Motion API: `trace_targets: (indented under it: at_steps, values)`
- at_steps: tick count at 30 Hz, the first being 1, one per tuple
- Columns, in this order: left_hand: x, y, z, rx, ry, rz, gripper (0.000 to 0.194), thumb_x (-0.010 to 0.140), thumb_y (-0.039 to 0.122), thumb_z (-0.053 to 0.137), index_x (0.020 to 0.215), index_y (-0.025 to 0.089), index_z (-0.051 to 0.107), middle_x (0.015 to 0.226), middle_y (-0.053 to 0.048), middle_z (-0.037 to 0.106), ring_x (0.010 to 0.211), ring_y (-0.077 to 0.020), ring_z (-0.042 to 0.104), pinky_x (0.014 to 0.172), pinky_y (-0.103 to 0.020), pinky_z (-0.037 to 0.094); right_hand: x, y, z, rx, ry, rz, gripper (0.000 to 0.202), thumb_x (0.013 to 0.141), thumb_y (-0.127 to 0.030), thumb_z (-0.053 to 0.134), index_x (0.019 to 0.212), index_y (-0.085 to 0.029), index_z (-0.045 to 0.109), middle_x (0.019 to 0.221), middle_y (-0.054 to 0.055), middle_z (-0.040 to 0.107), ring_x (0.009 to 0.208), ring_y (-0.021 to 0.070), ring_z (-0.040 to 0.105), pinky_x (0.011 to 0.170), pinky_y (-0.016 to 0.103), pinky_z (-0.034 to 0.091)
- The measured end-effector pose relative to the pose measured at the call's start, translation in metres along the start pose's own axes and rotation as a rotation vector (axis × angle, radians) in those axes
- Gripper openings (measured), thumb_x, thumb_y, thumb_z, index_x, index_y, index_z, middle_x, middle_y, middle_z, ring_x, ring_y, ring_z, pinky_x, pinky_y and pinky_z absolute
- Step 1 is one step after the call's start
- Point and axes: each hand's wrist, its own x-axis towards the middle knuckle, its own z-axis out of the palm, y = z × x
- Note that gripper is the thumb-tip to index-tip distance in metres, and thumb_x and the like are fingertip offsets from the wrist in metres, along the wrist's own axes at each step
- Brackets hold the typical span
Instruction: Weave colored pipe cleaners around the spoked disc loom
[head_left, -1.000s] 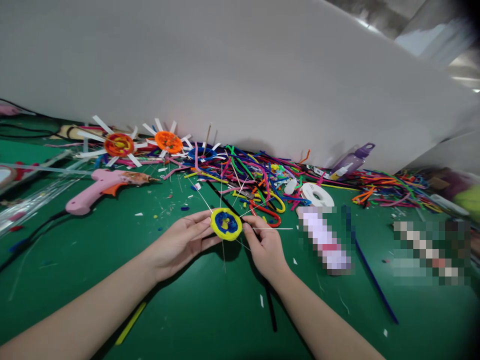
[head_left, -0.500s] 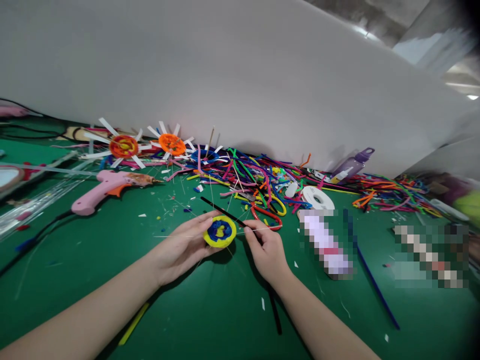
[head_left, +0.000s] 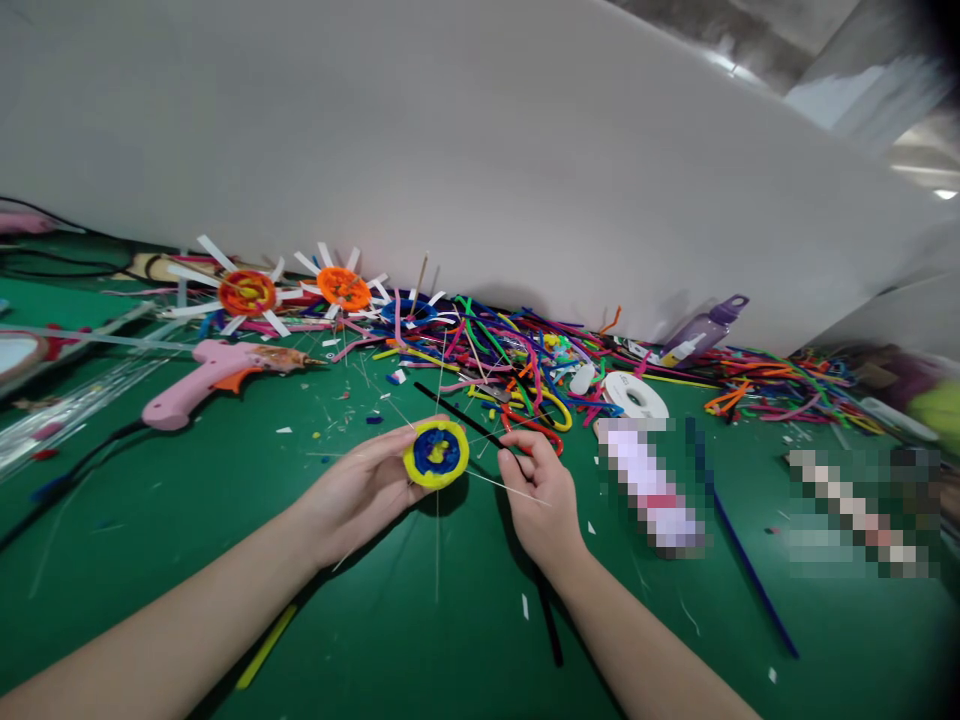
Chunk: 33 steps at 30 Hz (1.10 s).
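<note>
My left hand (head_left: 373, 487) is closed around the edge of a small yellow and blue disc (head_left: 454, 480), which has thin clear spokes sticking out all round. The disc faces me above the green table. Just right of it, my right hand (head_left: 541, 490) pinches a black pipe cleaner (head_left: 457, 408) between thumb and fingers. One end of the pipe cleaner points up and left behind the disc, not clearly touching it. A second black strip (head_left: 550, 625) shows below my right wrist; whether it joins the held one is hidden.
A pink glue gun (head_left: 184, 393) lies at left. Behind are orange discs with white strips (head_left: 343, 289), a heap of coloured pipe cleaners (head_left: 517, 345), red-handled scissors (head_left: 534, 428), a white ribbon spool (head_left: 655, 402) and a purple bottle (head_left: 705, 325). A blue pipe cleaner (head_left: 750, 560) lies right.
The disc has turned, so its clear spokes point in different directions, and it sits slightly higher. My right hand and the black pipe cleaner have shifted a little right.
</note>
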Motion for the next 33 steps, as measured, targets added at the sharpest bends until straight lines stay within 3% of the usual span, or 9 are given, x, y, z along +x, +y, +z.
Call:
trace_targets:
  at_steps: [11, 15, 21, 33]
  values:
    - [-0.0042, 0.0005, -0.0005, 0.046, 0.024, -0.025, 0.025, 0.09, 0.013, 0.059, 0.113, 0.016, 0.069, 0.102, -0.012, 0.074, 0.078, -0.0189, 0.072, 0.059, -0.027, 0.06, 0.0003, 0.0019, 0.0002, -0.041, -0.009, -0.063, 0.019, 0.089, -0.036, 0.053, 0.093, -0.019, 0.062, 0.055, -0.008, 0.028, 0.044, 0.0085, 0.023, 0.04, 0.022, 0.02]
    - [-0.0066, 0.0022, 0.0024, 0.035, 0.02, -0.039, 0.025, 0.091, 0.012, 0.057, 0.113, 0.015, 0.069, 0.103, -0.011, 0.074, 0.078, -0.0195, 0.072, 0.06, -0.028, 0.062, 0.001, 0.0046, 0.0001, -0.001, -0.008, -0.033, 0.019, 0.089, -0.036, 0.054, 0.093, -0.019, 0.062, 0.055, -0.008, 0.027, 0.045, 0.0084, 0.022, 0.041, 0.023, 0.018]
    - [-0.007, 0.0011, 0.0035, 0.045, 0.028, -0.023, 0.031, 0.09, 0.009, 0.057, 0.118, 0.018, 0.067, 0.115, -0.013, 0.072, 0.097, -0.0223, 0.071, 0.075, -0.029, 0.061, 0.0012, 0.0031, -0.0012, 0.028, -0.013, 0.001, 0.019, 0.087, -0.036, 0.056, 0.091, -0.018, 0.061, 0.052, -0.008, 0.032, 0.044, 0.0081, 0.025, 0.041, 0.021, 0.023]
    - [-0.0032, -0.0033, 0.0005, 0.159, 0.005, 0.04, 0.025, 0.083, 0.015, 0.069, 0.108, 0.017, 0.071, 0.093, -0.007, 0.073, 0.074, -0.0158, 0.066, 0.059, -0.024, 0.055, 0.0033, 0.0054, -0.0015, 0.02, -0.059, -0.039, 0.018, 0.088, -0.033, 0.056, 0.089, -0.017, 0.064, 0.058, -0.008, 0.026, 0.05, 0.0086, 0.022, 0.046, 0.024, 0.018]
